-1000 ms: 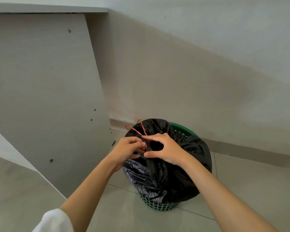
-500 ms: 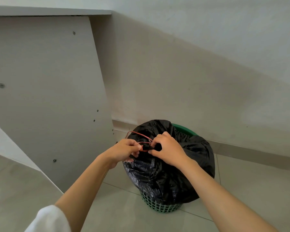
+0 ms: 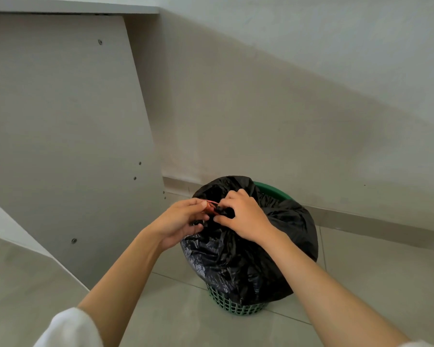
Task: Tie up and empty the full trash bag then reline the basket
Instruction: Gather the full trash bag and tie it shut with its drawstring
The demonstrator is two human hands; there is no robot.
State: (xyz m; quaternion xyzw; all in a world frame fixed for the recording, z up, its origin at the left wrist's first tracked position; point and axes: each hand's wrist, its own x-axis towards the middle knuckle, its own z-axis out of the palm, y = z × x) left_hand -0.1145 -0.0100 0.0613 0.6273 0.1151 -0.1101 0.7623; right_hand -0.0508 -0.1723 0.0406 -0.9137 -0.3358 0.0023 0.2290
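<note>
Where a grey panel [image 3: 60,121] dotted with small dark holes rises at nine o'clock from the basket [image 3: 233,306], a flat slab [image 3: 70,7] caps it, and a white sleeve [image 3: 68,329] shows at seven o'clock in the view. Next comes the left hand [image 3: 179,221], fingers curled and pinching a red band [image 3: 211,205] at the bag's gathered neck. Just beside it the right hand [image 3: 243,216] pinches that bunched neck. The black trash bag [image 3: 248,259] sits in the green basket, bulging over its sides; it hides most of the rim, leaving an arc at one o'clock and the mesh foot at six. Both forearms cross in front of the bag's near face. Pale floor tiles [image 3: 373,284] carry the basket; a plain wall [image 3: 286,108] with a baseboard [image 3: 373,221] stands at twelve o'clock. Count: two hands, one bag, one basket, one band.
</note>
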